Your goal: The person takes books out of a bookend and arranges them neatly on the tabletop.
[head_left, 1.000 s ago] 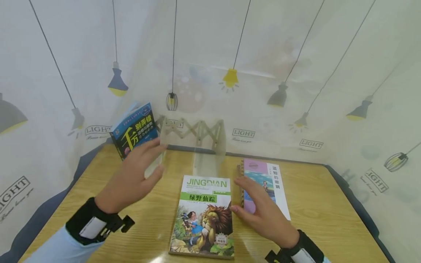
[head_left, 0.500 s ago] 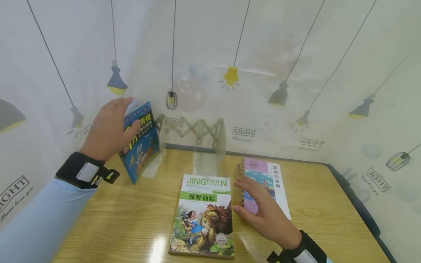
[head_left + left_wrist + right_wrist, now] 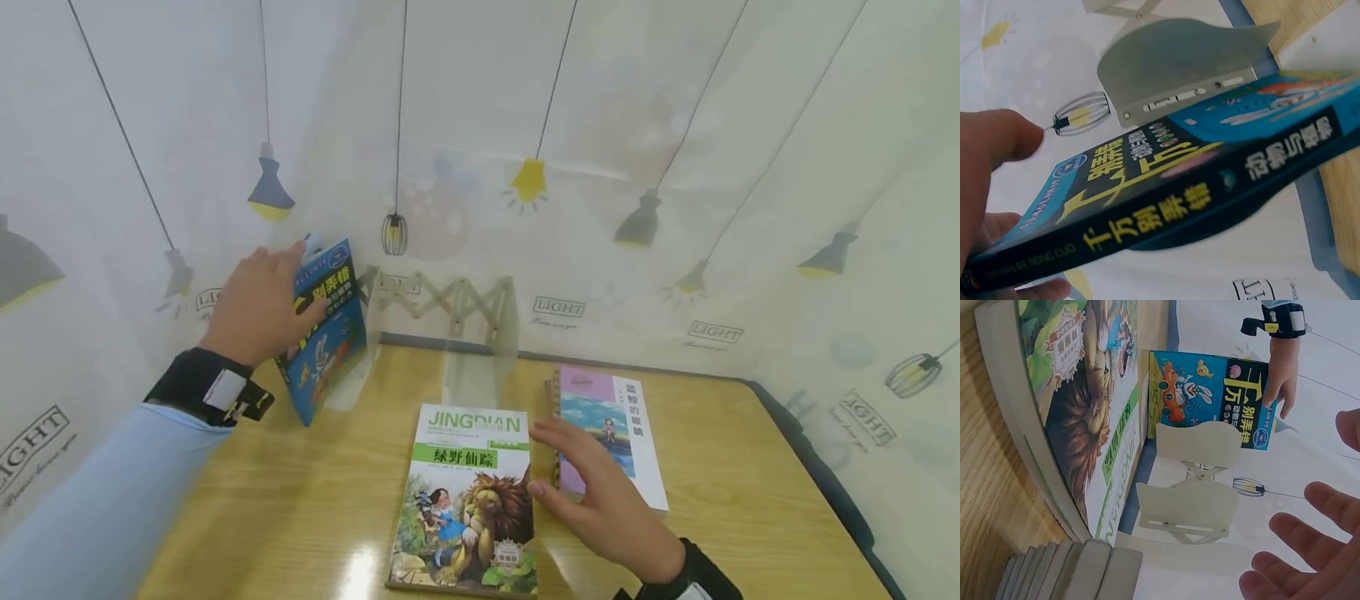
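Observation:
A blue-and-black book [image 3: 322, 367] stands upright and tilted at the back left, against the left end of an expanding bookend [image 3: 1191, 512]. My left hand [image 3: 255, 308] is around its top corner. In the left wrist view the thumb is apart from the cover, and fingers reach behind the book. My right hand [image 3: 600, 500] holds nothing, its fingers spread between two lying books. Left of it is a book with a lion cover [image 3: 465, 508]; partly under it in the head view lies a purple-and-white ring-bound book [image 3: 637, 442].
The bookend's lattice and pale plates stand along the back edge of the wooden table [image 3: 750, 475]. Behind rises a pale curtain [image 3: 465, 83] printed with lamps, wrapping round both sides.
The left hand has moved left from in front of the blue-and-black book to its top corner. The right hand has hardly moved, and the lying books are where they were.

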`<action>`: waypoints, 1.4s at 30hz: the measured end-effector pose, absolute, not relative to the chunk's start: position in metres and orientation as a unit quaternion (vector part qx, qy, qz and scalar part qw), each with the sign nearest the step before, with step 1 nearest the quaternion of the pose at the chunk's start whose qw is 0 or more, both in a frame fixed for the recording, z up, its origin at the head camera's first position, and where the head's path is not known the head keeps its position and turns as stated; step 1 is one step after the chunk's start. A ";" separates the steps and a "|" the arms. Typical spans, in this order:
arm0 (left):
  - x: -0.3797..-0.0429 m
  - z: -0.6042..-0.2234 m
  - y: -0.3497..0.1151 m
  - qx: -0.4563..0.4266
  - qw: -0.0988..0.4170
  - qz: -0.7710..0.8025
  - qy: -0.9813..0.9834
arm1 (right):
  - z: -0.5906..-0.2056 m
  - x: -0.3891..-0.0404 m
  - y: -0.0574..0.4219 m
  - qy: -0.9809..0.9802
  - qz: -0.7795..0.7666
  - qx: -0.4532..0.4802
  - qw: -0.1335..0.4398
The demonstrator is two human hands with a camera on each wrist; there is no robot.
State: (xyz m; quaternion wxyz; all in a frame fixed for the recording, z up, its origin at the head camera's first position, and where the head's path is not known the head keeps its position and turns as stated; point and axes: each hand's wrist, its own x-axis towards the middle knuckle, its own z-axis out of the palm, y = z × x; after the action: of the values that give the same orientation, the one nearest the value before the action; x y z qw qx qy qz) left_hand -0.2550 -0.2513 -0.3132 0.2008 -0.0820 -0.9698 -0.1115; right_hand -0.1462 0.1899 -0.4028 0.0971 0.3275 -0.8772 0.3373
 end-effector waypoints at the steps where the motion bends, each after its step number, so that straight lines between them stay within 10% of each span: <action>1: -0.255 -0.314 -0.248 -0.086 0.204 -0.109 -0.969 | -0.403 -0.146 0.189 -0.877 0.339 0.327 0.097; 21: -0.242 -0.322 -0.223 -0.163 0.286 -0.115 -0.937 | -0.409 -0.136 0.177 -0.880 0.327 0.334 0.077; 42: -0.205 -0.328 -0.221 -0.113 0.213 -0.170 -0.956 | -0.412 -0.130 0.175 -0.886 0.330 0.321 0.058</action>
State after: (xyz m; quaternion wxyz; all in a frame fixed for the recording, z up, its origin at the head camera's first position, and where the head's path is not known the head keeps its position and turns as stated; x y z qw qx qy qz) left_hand -0.2050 -0.2208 -0.3276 0.2129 -0.1131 -0.9555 -0.1700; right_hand -0.1303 0.1748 -0.4116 0.0585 0.3209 -0.8858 0.3300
